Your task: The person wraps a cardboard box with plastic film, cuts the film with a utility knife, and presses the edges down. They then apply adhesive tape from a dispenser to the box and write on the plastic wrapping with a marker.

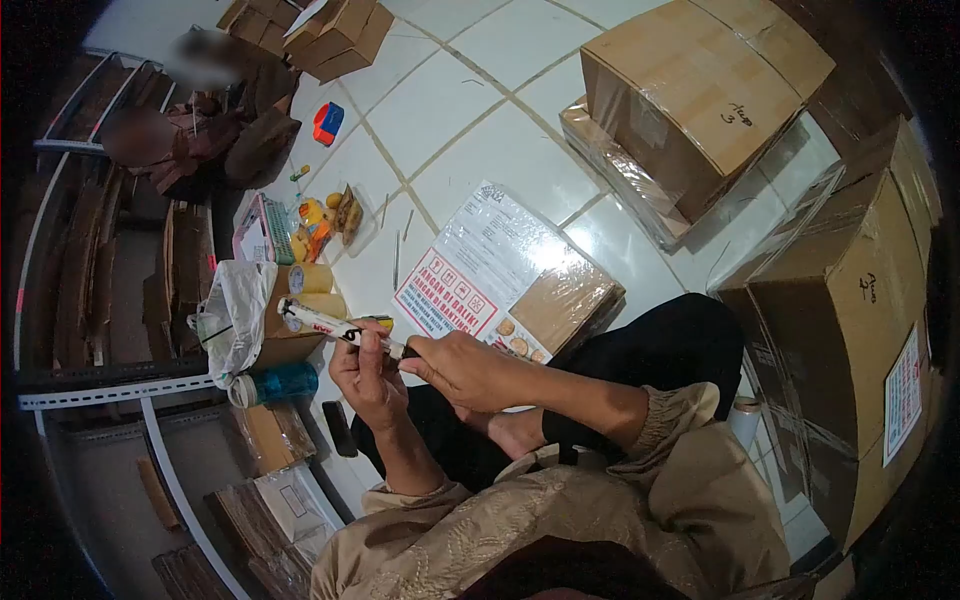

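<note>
A thick white marker with dark and red lettering slants up and to the left above my lap. My left hand is closed around its body, with the thumb raised along it. The fingers of my right hand pinch the dark end of the same marker, close beside my left fingers. Beyond my hands on the tiles lies a flat plastic-wrapped parcel, and a printed label with red warning text covers much of its top.
Large cardboard boxes stand at the far right, another box close on my right. A blue bottle, a phone and tape rolls are at my left, beside metal shelving. An orange-and-blue tape dispenser lies farther off, near another person.
</note>
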`<state>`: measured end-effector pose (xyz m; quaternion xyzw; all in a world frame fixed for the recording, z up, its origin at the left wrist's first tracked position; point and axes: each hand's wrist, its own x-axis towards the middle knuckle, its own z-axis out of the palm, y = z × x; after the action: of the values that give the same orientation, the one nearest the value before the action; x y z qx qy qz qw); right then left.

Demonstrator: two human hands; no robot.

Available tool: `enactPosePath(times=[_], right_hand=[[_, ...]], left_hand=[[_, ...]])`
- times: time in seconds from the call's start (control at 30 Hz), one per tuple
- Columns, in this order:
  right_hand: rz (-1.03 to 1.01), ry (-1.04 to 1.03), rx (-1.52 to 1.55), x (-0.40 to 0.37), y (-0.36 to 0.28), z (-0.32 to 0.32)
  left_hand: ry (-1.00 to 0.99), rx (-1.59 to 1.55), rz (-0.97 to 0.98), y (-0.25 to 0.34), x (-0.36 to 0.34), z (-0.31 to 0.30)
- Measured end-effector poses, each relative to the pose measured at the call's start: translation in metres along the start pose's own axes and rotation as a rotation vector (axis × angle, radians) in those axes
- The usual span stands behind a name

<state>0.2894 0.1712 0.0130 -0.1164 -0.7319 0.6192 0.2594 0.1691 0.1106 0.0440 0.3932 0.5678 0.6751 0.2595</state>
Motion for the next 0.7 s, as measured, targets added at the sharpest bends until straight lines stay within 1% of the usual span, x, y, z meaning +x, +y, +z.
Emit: enactPosePath(times=[0.07, 0.1, 0.17, 0.23, 0.27, 0.3, 0.37, 0.4, 0.43, 0.47, 0.5, 0.53, 0.57, 0.63, 0.67, 0.7], right_hand=[[-0.019, 0.026, -0.023, -0.001, -0.004, -0.003], [-0.045, 0.069, -0.076, -0.002, -0.006, -0.004], [-0.071, 0.122, -0.125, -0.010, -0.003, 0.000], [-0.138, -0.036, -0.322, -0.027, 0.005, 0.024], [-0.184, -0.052, -0.359, -0.028, 0.003, 0.026], [-0.194, -0.060, -0.355, -0.024, 0.002, 0.019], [-0.100, 0.151, -0.471, -0.011, 0.005, -0.010], [-0.112, 0.227, -0.602, -0.010, 0.011, -0.029], [-0.123, 0.305, -0.732, -0.011, 0.018, -0.050], [0.032, 0.436, -0.706, -0.011, 0.021, -0.068], [0.188, 0.563, -0.674, -0.012, 0.022, -0.084], [0.251, 0.581, -0.730, -0.016, 0.028, -0.098], [0.316, 0.596, -0.788, -0.021, 0.033, -0.109], [0.526, 0.514, -0.662, -0.029, 0.032, -0.123], [0.510, 0.495, -0.672, -0.031, 0.033, -0.125], [0.511, 0.485, -0.668, -0.030, 0.034, -0.126]], left_hand=[[0.028, -0.006, -0.023, 0.004, 0.000, 0.005], [0.025, -0.005, -0.023, -0.003, 0.003, 0.002], [0.408, 0.401, 0.378, -0.021, 0.020, -0.015], [0.655, -0.057, 0.100, 0.019, 0.060, -0.031], [0.198, -0.235, 0.062, 0.017, 0.071, -0.078], [0.206, -0.229, 0.071, 0.018, 0.073, -0.072], [0.298, -0.075, 0.105, 0.007, 0.075, -0.046], [0.176, -0.058, 0.081, 0.006, 0.066, -0.029], [0.231, -0.048, 0.123, -0.010, 0.065, -0.018], [0.183, -0.027, 0.038, -0.026, 0.060, -0.021], [0.166, -0.112, -0.029, -0.043, 0.059, -0.020], [0.143, -0.072, -0.060, -0.059, 0.060, -0.020], [0.175, -0.049, -0.073, -0.076, 0.060, -0.018], [0.180, -0.109, -0.172, -0.093, 0.060, -0.009], [0.190, -0.106, -0.174, -0.098, 0.059, -0.004], [0.170, -0.005, -0.141, -0.104, 0.058, 0.000]])
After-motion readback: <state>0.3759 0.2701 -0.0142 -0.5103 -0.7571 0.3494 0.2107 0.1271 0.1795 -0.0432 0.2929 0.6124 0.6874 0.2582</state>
